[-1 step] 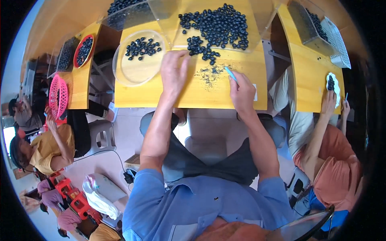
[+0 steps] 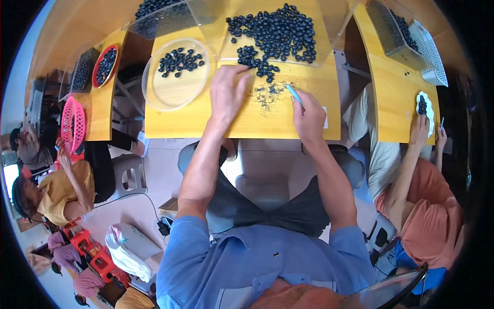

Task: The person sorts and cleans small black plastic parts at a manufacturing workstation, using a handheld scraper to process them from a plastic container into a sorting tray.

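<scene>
Sorting station, as seen from above my own forearms

- Surface [image 2: 206,123]: yellow wood, directly ahead of me; neighbouring ones of the same kind to either side.
- Berries [image 2: 278,31]: dark, round, heaped loosely at the far middle of the surface, with a trail running down toward my left hand.
- Left hand [image 2: 229,92]: palm down, fingers spread and relaxed, holding nothing; fingertips touching the near edge of the trail.
- Right hand [image 2: 309,116]: grip closed on a thin light-blue tool [image 2: 295,94], its tip angled up and left toward the berries.
- Debris [image 2: 267,95]: dark specks and bits scattered on the bare wood between my two hands, just below the heap.
- Dish [image 2: 154,87]: clear, round, shallow, just left of my left hand; a small cluster of berries lies in its far part, the near part bare.
- Clear bin [image 2: 159,15]: beyond the dish, also holding berries.
- A neighbour's hand [image 2: 419,131]: on the surface to my right, beside a small white tray of berries; not mine.

Step in hand, as I judge it: picking through the berries, left hand drawing some from the heap, tool ready to flick or lift.

Next move calls for: separating a few berries from the trail without rolling the heap, and keeping debris out of the dish
</scene>
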A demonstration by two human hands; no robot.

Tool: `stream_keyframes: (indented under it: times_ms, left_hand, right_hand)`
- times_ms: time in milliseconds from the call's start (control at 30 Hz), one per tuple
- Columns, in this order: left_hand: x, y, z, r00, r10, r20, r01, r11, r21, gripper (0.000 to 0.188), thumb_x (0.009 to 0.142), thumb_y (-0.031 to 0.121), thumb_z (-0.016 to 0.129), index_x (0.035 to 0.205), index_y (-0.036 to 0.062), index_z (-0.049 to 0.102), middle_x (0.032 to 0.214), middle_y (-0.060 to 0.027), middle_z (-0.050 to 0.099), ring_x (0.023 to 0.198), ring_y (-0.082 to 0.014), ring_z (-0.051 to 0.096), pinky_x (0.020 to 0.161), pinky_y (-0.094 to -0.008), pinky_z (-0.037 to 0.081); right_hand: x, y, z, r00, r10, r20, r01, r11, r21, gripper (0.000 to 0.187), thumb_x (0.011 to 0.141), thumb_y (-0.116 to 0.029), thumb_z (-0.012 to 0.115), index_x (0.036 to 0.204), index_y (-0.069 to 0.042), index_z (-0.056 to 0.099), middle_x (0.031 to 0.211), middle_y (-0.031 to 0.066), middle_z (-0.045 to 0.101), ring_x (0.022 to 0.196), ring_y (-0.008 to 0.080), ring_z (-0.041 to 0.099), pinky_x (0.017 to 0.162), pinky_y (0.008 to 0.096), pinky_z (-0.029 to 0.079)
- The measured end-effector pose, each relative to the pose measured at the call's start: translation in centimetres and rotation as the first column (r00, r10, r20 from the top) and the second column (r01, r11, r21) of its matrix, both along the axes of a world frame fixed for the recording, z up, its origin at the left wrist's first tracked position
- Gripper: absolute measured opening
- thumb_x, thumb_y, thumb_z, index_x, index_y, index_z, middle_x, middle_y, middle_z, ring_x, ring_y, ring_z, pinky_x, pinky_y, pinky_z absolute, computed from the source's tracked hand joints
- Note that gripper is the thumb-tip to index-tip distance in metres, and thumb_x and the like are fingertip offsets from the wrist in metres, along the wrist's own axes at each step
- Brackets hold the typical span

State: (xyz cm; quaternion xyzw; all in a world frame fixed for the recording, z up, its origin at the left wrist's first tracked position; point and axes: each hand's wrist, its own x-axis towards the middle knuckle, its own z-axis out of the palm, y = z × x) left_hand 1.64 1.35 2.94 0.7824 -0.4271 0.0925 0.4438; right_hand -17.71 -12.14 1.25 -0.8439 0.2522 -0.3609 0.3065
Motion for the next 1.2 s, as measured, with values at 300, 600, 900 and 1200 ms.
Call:
stream_keyframes:
  times_ms: [300, 600, 900, 1200]
  left_hand:
    - [-2.8, -3.6, -1.1, 0.994, -0.107, -0.008, 0.106, 0.962, 0.251, 0.029, 0.085, 0.020, 0.082, 0.109, 0.0051, 0.077, 0.092, -0.0095, 0.066, 0.095, -0.0288, 0.064, 0.084, -0.0419, 0.049]
    - [-3.6, -3.7, -1.1, 0.971, -0.112, -0.213, 0.118, 0.993, 0.015, 0.021, 0.090, 0.007, 0.081, 0.109, 0.0017, 0.076, 0.099, -0.0089, 0.072, 0.089, -0.0171, 0.071, 0.080, -0.0293, 0.057]
    - [-4.7, -3.4, -1.3, 0.722, -0.239, -0.649, 0.155, 0.970, -0.184, 0.023, 0.094, -0.005, 0.074, 0.116, -0.0010, 0.076, 0.116, -0.0038, 0.064, 0.093, -0.0077, 0.063, 0.081, -0.0220, 0.053]
    - [-5.8, -2.2, -2.1, 0.794, -0.239, -0.559, 0.164, 0.970, -0.182, 0.028, 0.093, -0.006, 0.075, 0.120, -0.0023, 0.072, 0.112, -0.0052, 0.066, 0.092, -0.0101, 0.065, 0.086, -0.0245, 0.056]
  right_hand:
    - [-0.4, -0.1, 0.1, 1.000, -0.014, -0.006, 0.014, 0.994, 0.104, 0.016, 0.096, -0.009, 0.071, 0.111, -0.005, 0.073, 0.096, 0.0155, 0.074, 0.083, 0.0344, 0.073, 0.070, 0.0400, 0.056]
    - [-1.0, -0.5, 0.4, 0.999, -0.011, -0.033, 0.014, 0.996, 0.092, 0.021, 0.095, -0.003, 0.069, 0.116, -0.001, 0.074, 0.095, 0.0152, 0.074, 0.078, 0.0249, 0.071, 0.068, 0.0333, 0.055]
    - [-0.7, -0.2, 0.5, 1.000, -0.009, -0.020, 0.009, 1.000, 0.015, 0.017, 0.094, -0.003, 0.071, 0.111, -0.002, 0.073, 0.090, 0.0150, 0.072, 0.076, 0.0284, 0.071, 0.066, 0.0368, 0.054]
    - [-0.8, -0.4, 0.5, 0.992, -0.036, -0.125, 0.007, 0.974, -0.227, 0.022, 0.089, -0.005, 0.074, 0.111, -0.007, 0.073, 0.085, 0.0103, 0.069, 0.071, 0.0297, 0.069, 0.061, 0.0395, 0.053]
